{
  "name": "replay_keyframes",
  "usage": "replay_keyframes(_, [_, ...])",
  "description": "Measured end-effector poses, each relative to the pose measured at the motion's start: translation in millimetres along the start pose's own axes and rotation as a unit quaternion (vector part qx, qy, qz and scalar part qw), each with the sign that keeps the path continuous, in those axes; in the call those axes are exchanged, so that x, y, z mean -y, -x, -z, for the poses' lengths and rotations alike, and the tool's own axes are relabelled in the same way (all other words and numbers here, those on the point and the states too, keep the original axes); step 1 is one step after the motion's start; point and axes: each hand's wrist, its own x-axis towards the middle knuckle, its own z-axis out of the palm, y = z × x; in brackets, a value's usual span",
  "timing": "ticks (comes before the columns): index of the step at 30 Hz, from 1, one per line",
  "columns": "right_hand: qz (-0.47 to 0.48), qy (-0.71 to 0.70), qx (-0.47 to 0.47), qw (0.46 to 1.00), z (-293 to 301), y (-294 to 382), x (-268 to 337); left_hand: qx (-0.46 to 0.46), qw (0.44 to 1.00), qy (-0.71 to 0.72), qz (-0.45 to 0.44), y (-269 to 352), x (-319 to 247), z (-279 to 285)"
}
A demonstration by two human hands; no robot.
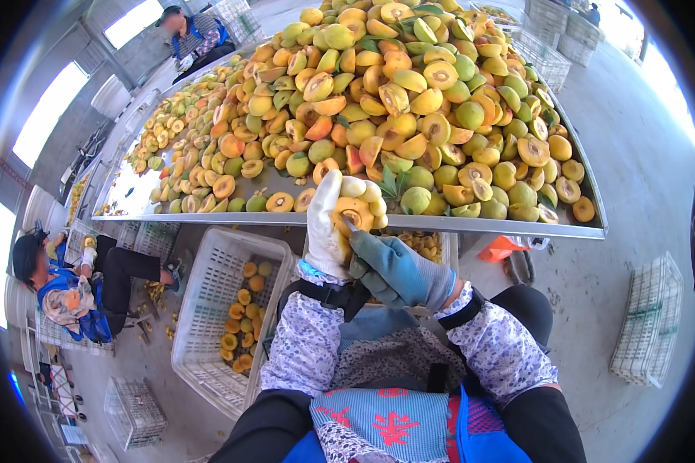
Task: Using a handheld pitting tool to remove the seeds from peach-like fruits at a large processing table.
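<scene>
My left hand (331,231), in a white glove, grips a halved yellow peach (353,215) with its cut face and pit turned up, above the table's near edge. In a blue-grey coated glove, my right hand (394,269) is closed around a small tool whose metal tip (347,223) touches the peach at the pit; its handle is hidden in the fingers. Beyond both hands, a heap of cut peaches (405,116) with some green leaves covers much of the metal-rimmed table (498,227).
A white plastic crate (208,289) with peach halves stands below left. Another crate (449,249), partly hidden, holds yellow pieces under the table. Two people sit at the left, one lower (81,289), one beyond the table (197,37). More crates stand right (648,321) and lower left (133,411).
</scene>
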Motion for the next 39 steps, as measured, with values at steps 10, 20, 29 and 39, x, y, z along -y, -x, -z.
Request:
replay_keyframes(10, [0.069, 0.566, -0.201, 0.796, 27, 12, -38, -0.242, 0.903, -0.331, -0.127, 36, -87, 30])
replay_keyframes(20, [0.144, 0.536, -0.167, 0.815, 23, -6, -39, -0.157, 0.484, -0.858, -0.073, 3, -87, 54])
replay_keyframes(29, [0.216, 0.527, -0.206, 0.796, 17, -4, -26, -0.080, 0.504, -0.860, -0.023, -31, -75, 84])
replay_keyframes(39, [0.413, 0.204, -0.281, 0.842, 14, -19, -9, -0.099, 0.624, -0.737, -0.240, -35, -64, 37])
